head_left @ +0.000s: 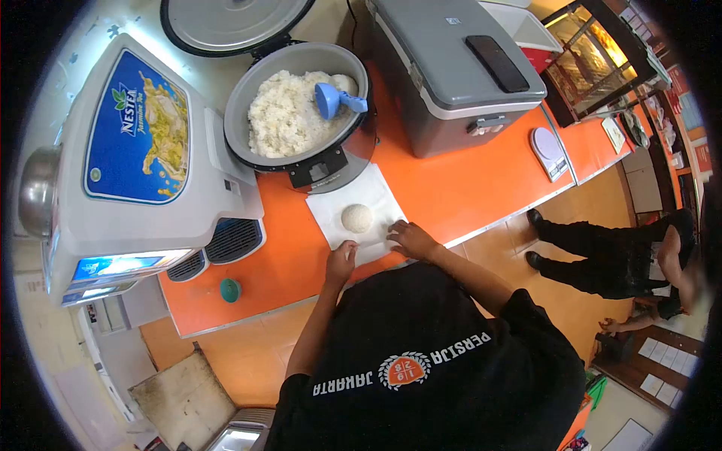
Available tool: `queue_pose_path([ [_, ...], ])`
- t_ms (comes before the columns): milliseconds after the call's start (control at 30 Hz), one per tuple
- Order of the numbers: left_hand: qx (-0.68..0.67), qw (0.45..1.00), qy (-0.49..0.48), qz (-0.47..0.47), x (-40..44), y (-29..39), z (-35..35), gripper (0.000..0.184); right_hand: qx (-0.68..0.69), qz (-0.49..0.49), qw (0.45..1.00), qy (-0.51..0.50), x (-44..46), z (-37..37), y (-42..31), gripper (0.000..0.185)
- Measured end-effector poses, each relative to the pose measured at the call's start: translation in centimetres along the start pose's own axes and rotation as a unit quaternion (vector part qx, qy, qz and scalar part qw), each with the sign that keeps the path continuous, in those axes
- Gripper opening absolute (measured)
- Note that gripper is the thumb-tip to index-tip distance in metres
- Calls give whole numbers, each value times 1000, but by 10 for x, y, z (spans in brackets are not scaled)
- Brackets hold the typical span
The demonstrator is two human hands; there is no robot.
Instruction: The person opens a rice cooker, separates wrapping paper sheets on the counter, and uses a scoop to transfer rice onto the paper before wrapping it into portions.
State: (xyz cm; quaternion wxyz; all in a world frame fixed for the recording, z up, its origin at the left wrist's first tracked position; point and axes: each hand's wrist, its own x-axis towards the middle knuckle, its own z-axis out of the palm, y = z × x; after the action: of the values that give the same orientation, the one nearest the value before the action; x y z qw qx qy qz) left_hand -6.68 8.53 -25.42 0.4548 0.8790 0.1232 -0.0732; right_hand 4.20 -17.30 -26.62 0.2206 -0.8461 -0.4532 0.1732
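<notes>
A rounded mound of white rice rests on a white sheet of wrapping paper spread over the orange counter. My left hand is at the paper's near left edge, its thumb and fingers pinched together on it. At the right edge, close to the rice, my right hand lies with fingers stretched out and touching the paper. Just beyond the sheet stands an open rice cooker full of cooked rice, with a blue scoop lying on top.
A Nestea drink dispenser stands left, near a small green cup. Right of the cooker is a grey cooler box carrying a phone. A kitchen scale sits farther right. Another person stands beyond the counter's edge.
</notes>
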Motion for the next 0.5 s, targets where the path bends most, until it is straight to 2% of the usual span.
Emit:
queue_pose_path([
  [133,-11,1000,10,8,5,4,-6,17,31,5,999,34,15,-4,0,18],
  [200,-18,999,-7,-49,8,10,-11,19,44,-8,998,41,21,-10,0,18],
  [333,-19,999,-19,-39,11,21,-20,21,62,-2,996,64,32,-11,-1,15],
  [433,-47,995,-48,-70,13,18,-21,22,88,-20,993,75,37,-10,4,13],
  [500,-13,999,-28,-18,13,11,-19,24,96,-15,992,76,37,-11,5,14],
])
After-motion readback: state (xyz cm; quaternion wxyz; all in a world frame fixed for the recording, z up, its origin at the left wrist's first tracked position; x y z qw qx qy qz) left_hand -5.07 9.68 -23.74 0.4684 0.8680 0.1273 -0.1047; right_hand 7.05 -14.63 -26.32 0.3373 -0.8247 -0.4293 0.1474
